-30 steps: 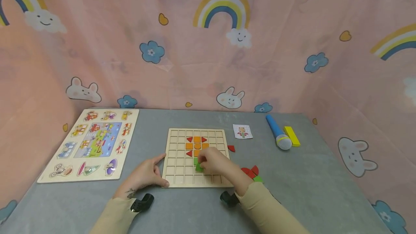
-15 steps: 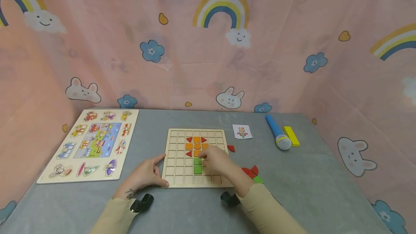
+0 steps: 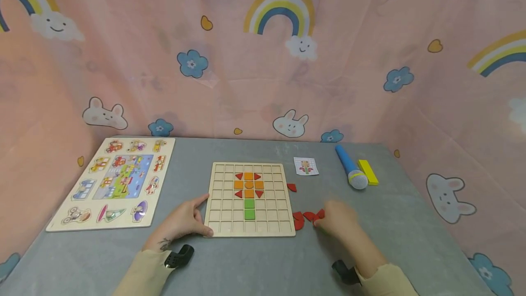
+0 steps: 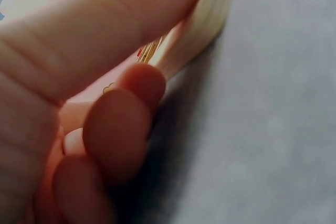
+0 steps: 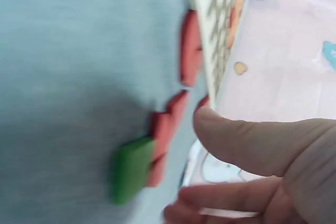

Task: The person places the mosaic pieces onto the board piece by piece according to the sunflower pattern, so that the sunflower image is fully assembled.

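A wooden grid board [image 3: 222, 227] lies mid-table. Orange pieces [image 3: 248, 176] form a cross on it, red triangles [image 3: 259, 193] sit at the corners, and two green squares [image 3: 249, 214] run below. My left hand [image 3: 182, 220] rests at the board's left edge, index finger and thumb spread along it, other fingers loosely bent. My right hand [image 3: 339, 218] hovers over loose red pieces [image 3: 298, 221] right of the board. In the right wrist view its thumb and fingers stand apart, and a thick green piece [image 5: 131, 169] lies beside red pieces [image 5: 163, 129].
A small pattern card [image 3: 306, 166] lies behind the board on the right. Farther right are a blue toy microphone [image 3: 349, 166] and a yellow block [image 3: 368, 172]. At left lies a picture puzzle board [image 3: 94, 216]. One red piece [image 3: 291, 187] lies near the grid board's right edge.
My right hand has left the grid and moved right to the loose pieces. Both green squares now lie flat, and the lower right red triangle is uncovered. My left hand stays put.
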Motion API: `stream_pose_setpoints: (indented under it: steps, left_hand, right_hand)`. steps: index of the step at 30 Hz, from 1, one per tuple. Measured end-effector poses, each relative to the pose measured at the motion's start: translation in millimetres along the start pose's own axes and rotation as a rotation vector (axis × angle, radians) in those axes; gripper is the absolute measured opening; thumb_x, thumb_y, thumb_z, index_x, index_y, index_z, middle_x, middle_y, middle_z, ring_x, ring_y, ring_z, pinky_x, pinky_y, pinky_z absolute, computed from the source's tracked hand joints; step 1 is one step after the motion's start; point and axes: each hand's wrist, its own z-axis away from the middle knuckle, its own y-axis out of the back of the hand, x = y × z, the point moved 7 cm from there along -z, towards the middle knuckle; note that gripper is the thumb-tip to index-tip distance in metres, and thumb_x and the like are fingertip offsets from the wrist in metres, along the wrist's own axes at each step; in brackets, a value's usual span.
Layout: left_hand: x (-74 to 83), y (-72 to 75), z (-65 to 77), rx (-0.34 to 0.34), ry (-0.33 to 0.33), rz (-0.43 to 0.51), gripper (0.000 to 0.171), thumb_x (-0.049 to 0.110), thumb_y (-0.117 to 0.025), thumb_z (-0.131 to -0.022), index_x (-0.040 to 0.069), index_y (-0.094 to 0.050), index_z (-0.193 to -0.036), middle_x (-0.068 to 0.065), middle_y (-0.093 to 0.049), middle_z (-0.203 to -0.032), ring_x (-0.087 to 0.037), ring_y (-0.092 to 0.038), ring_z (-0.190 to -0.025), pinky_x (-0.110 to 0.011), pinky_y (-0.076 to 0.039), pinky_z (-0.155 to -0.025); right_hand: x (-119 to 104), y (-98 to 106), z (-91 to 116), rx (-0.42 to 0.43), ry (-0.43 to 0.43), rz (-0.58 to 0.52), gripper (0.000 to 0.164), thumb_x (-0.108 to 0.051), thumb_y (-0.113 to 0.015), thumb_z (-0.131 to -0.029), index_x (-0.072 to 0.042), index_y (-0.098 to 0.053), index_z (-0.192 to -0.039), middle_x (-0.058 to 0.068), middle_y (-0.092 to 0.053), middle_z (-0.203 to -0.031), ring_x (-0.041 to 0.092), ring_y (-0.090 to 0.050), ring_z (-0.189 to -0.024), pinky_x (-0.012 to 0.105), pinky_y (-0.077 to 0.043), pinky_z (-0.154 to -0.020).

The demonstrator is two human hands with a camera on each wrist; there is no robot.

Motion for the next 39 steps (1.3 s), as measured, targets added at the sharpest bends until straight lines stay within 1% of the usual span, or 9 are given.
stream_pose_setpoints:
  steps: [5, 11, 14, 17, 21, 24, 27, 31, 39]
  left_hand:
    - [-2.0, 0.3, 0.2, 0.002, 0.004, 0.0, 0.112, 0.017, -0.089, -0.054, 0.003, -0.025, -0.146, -0.002, -0.054, -0.055, -0.008, -0.042, -0.045, -0.025, -0.035, -0.045]
    - [-3.7, 0.4, 1.1, 0.011, 0.008, 0.001, 0.113, 0.017, -0.089, -0.053, 0.004, -0.026, -0.146, -0.002, -0.054, -0.055, -0.009, -0.042, -0.045, -0.026, -0.035, -0.044]
    - [-4.5, 0.2, 1.2, 0.013, 0.009, -0.008, 0.113, 0.018, -0.089, -0.053, 0.004, -0.026, -0.146, -0.002, -0.055, -0.055, -0.009, -0.042, -0.045, -0.026, -0.036, -0.045]
    - [-5.5, 0.3, 1.1, 0.016, 0.017, -0.013, 0.112, 0.018, -0.089, -0.053, 0.004, -0.026, -0.146, -0.002, -0.055, -0.055, -0.01, -0.043, -0.045, -0.027, -0.036, -0.045]
    - [-6.1, 0.3, 0.3, 0.019, 0.02, -0.01, 0.112, 0.017, -0.089, -0.053, 0.005, -0.027, -0.146, -0.003, -0.055, -0.055, -0.01, -0.043, -0.045, -0.027, -0.036, -0.045]
    - [-6.1, -0.2, -0.5, 0.022, 0.023, -0.009, 0.112, 0.016, -0.089, -0.053, 0.005, -0.027, -0.146, -0.003, -0.056, -0.056, -0.01, -0.043, -0.045, -0.027, -0.037, -0.045]
    - [-5.6, -1.4, -1.0, 0.019, 0.017, -0.003, 0.112, 0.016, -0.089, -0.053, 0.005, -0.027, -0.146, -0.004, -0.056, -0.056, -0.01, -0.044, -0.045, -0.027, -0.037, -0.045]
    - [-5.1, -2.7, -1.1, 0.003, 0.008, 0.018, 0.112, 0.015, -0.088, -0.055, 0.004, -0.025, -0.146, -0.004, -0.056, -0.056, -0.01, -0.044, -0.045, -0.027, -0.037, -0.045]
    - [-2.3, -0.4, -0.3, 0.011, 0.014, 0.01, 0.111, 0.014, -0.088, -0.054, 0.005, -0.027, -0.146, -0.003, -0.055, -0.055, -0.009, -0.043, -0.045, -0.026, -0.037, -0.046]
  right_hand:
    - [15.4, -14.8, 6.4, -0.043, -0.059, 0.046, 0.027, -0.028, -0.074, -0.076, -0.008, -0.056, -0.071, 0.004, -0.05, -0.068, 0.019, -0.047, -0.064, 0.031, -0.037, -0.056]
    - [20.3, -15.7, 7.4, -0.007, -0.016, 0.017, 0.013, -0.014, -0.071, -0.076, -0.008, -0.059, -0.075, 0.003, -0.053, -0.069, 0.019, -0.048, -0.065, 0.035, -0.039, -0.056]
    - [17.0, -12.4, 6.5, -0.025, 0.016, -0.053, 0.01, -0.008, -0.066, -0.076, -0.008, -0.057, -0.074, 0.003, -0.052, -0.07, 0.02, -0.047, -0.065, 0.033, -0.038, -0.056]
    - [-4.4, -5.1, 5.2, -0.032, 0.081, -0.147, 0.008, -0.005, -0.065, -0.078, -0.009, -0.059, -0.075, 0.003, -0.053, -0.072, 0.018, -0.047, -0.066, 0.031, -0.037, -0.057]
    - [-59.2, -0.7, 6.9, 0.012, 0.252, -0.277, 0.005, -0.005, -0.068, -0.078, -0.008, -0.065, -0.077, -0.001, -0.058, -0.074, 0.015, -0.049, -0.068, 0.029, -0.04, -0.059]
    - [-100.6, -8.8, 11.5, 0.025, 0.4, -0.332, 0.004, -0.004, -0.068, -0.078, -0.008, -0.068, -0.077, -0.002, -0.06, -0.074, 0.013, -0.049, -0.067, 0.029, -0.041, -0.061]
    - [-128.7, -21.4, 14.4, 0.027, 0.477, -0.321, 0.009, -0.002, -0.066, -0.078, -0.01, -0.069, -0.074, -0.004, -0.059, -0.072, 0.012, -0.049, -0.068, 0.029, -0.04, -0.063]
    - [-145.5, -32.2, 15.9, 0.05, 0.511, -0.252, 0.009, -0.003, -0.066, -0.077, -0.011, -0.069, -0.074, -0.006, -0.058, -0.07, 0.011, -0.048, -0.066, 0.027, -0.04, -0.061]
    - [-150.4, -42.5, 11.3, 0.077, 0.495, -0.184, 0.006, -0.008, -0.071, -0.077, -0.011, -0.074, -0.081, -0.004, -0.063, -0.076, 0.009, -0.05, -0.067, 0.027, -0.043, -0.061]
